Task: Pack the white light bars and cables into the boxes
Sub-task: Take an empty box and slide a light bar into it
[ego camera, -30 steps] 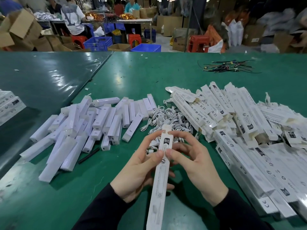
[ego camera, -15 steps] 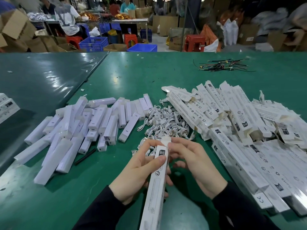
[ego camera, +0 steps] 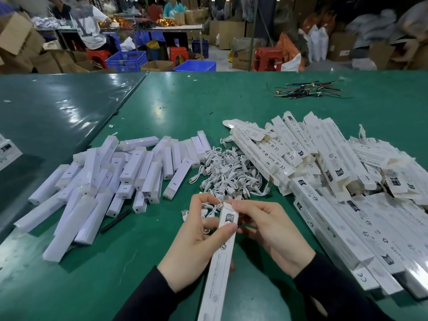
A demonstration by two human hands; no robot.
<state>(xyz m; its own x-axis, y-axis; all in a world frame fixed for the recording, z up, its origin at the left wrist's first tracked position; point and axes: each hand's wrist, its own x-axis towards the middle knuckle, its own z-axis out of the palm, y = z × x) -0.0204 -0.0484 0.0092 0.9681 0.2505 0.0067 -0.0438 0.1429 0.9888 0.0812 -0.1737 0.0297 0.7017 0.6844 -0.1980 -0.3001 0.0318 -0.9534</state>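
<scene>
Surface: glossy green work table, a darker green panel adjoining at far left. Behind it, a cluttered workshop: brown cardboard cartons, blue plastic crates, red plastic stools, and seated people at a far bench.

On the table, left to right: a loose heap of white rectangular light bars in clear sleeves; a short black stick just beside that heap's near edge; a tangle of coiled white cables at centre; a large pile of long white printed cardboard boxes on the right; a bundle of dark thin wires well apart, far right.

Hands: left hand grips one long white printed box, thumb pressed across its upper face, fingers curled behind. Right hand pinches the box's top end at the flap, remaining fingers loosely bent behind. Both forearms in black sleeves.

Held box: angled from the lower centre up toward the cable tangle, raised off the table, its top end just in front of the cables. Dark logo near the top, grey text along its length. Contents cannot be seen.
</scene>
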